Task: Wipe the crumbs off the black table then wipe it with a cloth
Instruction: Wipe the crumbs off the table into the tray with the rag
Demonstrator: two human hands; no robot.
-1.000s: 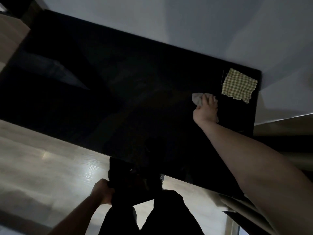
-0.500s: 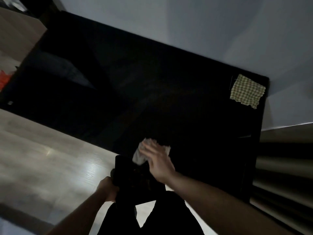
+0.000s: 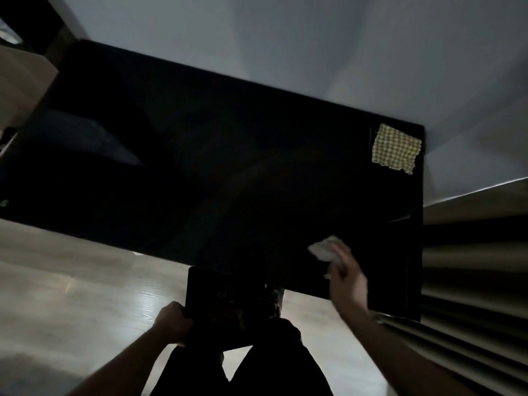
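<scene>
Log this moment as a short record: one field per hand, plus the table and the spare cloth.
left hand: grips a dark tray held below the table's near edge
right hand: presses a white wad on the tabletop, blurred
black table: crumbs not discernible in the dim light
checkered cloth: lies flat at the far right corner, untouched

The right hand is motion-blurred, hiding part of the pale wad; crumbs on the dark table cannot be made out.
</scene>
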